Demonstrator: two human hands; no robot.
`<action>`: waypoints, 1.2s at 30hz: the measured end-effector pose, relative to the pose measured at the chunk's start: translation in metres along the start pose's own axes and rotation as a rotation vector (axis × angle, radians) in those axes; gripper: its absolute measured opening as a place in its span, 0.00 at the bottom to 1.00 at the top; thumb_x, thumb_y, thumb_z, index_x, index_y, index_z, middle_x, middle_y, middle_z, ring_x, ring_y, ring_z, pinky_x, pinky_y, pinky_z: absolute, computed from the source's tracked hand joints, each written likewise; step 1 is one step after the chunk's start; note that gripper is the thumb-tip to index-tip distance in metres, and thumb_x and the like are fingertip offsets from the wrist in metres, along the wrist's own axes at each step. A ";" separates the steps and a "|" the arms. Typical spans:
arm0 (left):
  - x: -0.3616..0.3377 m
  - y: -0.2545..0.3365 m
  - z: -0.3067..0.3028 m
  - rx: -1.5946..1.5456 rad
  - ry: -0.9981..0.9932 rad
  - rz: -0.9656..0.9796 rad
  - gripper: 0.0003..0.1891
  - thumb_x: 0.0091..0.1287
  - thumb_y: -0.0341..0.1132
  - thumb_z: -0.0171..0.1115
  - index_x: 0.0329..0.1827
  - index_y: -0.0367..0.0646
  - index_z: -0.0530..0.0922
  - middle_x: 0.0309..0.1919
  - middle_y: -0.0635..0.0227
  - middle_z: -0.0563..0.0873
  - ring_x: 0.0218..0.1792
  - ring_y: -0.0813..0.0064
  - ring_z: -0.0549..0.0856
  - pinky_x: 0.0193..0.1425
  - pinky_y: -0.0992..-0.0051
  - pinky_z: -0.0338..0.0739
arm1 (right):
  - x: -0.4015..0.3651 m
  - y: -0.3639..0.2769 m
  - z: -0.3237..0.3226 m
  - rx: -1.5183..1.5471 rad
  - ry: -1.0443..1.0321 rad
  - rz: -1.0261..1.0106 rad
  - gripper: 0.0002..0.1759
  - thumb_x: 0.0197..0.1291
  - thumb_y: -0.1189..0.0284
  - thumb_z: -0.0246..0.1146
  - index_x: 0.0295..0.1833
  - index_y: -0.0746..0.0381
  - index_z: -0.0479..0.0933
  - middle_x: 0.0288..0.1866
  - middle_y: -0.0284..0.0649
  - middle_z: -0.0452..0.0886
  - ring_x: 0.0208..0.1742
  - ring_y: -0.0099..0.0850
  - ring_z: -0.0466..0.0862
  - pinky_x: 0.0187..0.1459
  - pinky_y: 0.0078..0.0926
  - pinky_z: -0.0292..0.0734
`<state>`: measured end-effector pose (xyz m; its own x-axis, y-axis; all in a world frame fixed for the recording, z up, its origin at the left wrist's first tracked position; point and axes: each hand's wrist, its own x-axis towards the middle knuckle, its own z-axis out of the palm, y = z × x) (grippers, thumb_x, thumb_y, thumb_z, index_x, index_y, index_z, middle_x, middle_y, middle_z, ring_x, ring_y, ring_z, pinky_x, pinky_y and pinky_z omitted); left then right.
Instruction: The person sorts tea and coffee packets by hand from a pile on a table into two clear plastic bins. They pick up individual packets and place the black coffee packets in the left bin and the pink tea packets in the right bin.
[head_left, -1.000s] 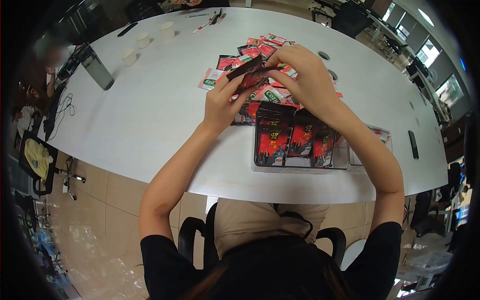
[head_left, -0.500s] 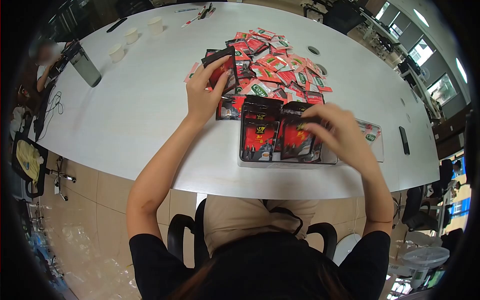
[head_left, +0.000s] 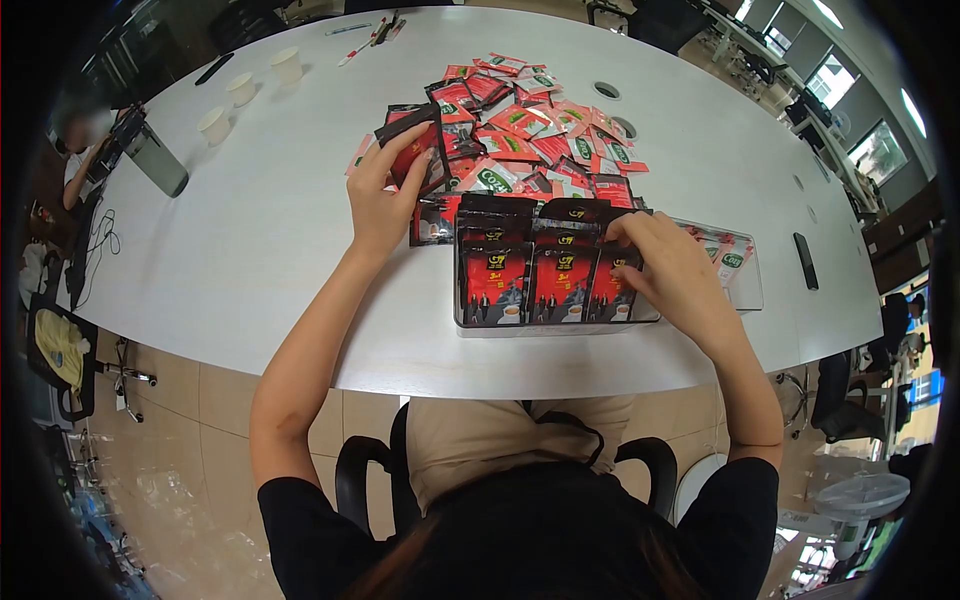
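Note:
My left hand point(head_left: 385, 195) is closed around red-and-black coffee sachets point(head_left: 412, 158), held above the left side of a loose pile; how many is hidden. In front of me stands a clear plastic box point(head_left: 550, 329) with red-and-black coffee sachets point(head_left: 563, 280) upright in it, arranged in three columns. My right hand point(head_left: 675, 275) reaches over the box's right side. Its thumb and fingers grip the rightmost front coffee sachet point(head_left: 607, 290), whose right edge they cover. Another coffee sachet point(head_left: 432, 222) lies on the table against the box's left side.
A pile of red Cozy packets point(head_left: 520, 120) and coffee sachets lies behind the box. To the right is a second clear box point(head_left: 755, 292) holding Cozy packets, then a black phone-like object point(head_left: 806, 262). Paper cups point(head_left: 287, 66), a bottle point(head_left: 162, 160) and pens point(head_left: 380, 30) stand or lie farther off.
My right hand has moved the sachet from a slanted position over the middle into the right column, uncovering the middle front sachet. My left hand keeps its hold. The whole view has shifted slightly.

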<state>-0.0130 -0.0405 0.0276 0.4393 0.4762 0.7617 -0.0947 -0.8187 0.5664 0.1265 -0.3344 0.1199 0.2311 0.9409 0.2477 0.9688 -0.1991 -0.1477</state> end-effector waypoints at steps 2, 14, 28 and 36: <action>0.001 0.003 0.000 -0.024 -0.009 -0.027 0.17 0.65 0.26 0.65 0.57 0.45 0.82 0.46 0.64 0.84 0.43 0.78 0.85 0.37 0.80 0.85 | 0.001 -0.002 -0.004 0.000 -0.027 0.025 0.23 0.46 0.78 0.70 0.49 0.59 0.70 0.41 0.36 0.78 0.44 0.38 0.76 0.45 0.36 0.73; 0.000 0.004 0.004 -0.033 0.021 -0.008 0.17 0.63 0.27 0.66 0.55 0.47 0.83 0.39 0.66 0.86 0.34 0.79 0.83 0.33 0.81 0.75 | -0.012 -0.034 0.004 0.429 -0.360 -0.047 0.20 0.64 0.56 0.63 0.49 0.63 0.81 0.43 0.44 0.84 0.48 0.43 0.82 0.50 0.39 0.77; 0.000 0.002 0.000 0.010 -0.034 -0.010 0.17 0.64 0.27 0.66 0.56 0.46 0.82 0.48 0.65 0.85 0.43 0.78 0.85 0.37 0.79 0.84 | 0.007 -0.030 0.017 0.340 -0.476 -0.036 0.27 0.69 0.55 0.57 0.65 0.60 0.73 0.50 0.47 0.80 0.55 0.44 0.78 0.55 0.38 0.73; 0.001 0.006 0.000 -0.044 -0.016 0.035 0.17 0.64 0.27 0.65 0.56 0.46 0.82 0.49 0.65 0.84 0.43 0.77 0.86 0.37 0.79 0.84 | 0.018 -0.042 0.025 0.410 -0.546 -0.114 0.29 0.69 0.48 0.53 0.67 0.56 0.73 0.48 0.42 0.78 0.51 0.40 0.80 0.49 0.38 0.77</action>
<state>-0.0131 -0.0444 0.0318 0.4490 0.4420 0.7766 -0.1496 -0.8196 0.5530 0.0880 -0.3019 0.1066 -0.0522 0.9744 -0.2185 0.8474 -0.0726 -0.5259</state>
